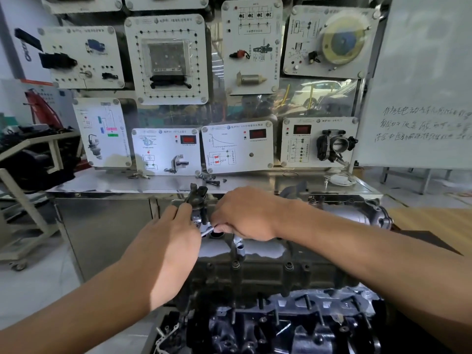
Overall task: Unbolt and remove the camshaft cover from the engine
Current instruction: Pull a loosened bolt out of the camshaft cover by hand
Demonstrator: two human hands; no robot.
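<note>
Forward reach both arms: left hand (pixel 166 241) pinches a black fitting (pixel 197 198), right hand (pixel 245 213) grips a silver wrench (pixel 207 230).

Dark glossy metal camshaft cover (pixel 255 251), polished steel bench (pixel 115 183), white panels (pixel 237 146).

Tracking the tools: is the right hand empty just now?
No, the right hand grips a small silver tool at the far end of the engine.

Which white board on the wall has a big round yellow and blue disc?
The board at the top right. Only it carries a big round disc; the other boards hold small dark parts, diagrams or red displays.
</note>
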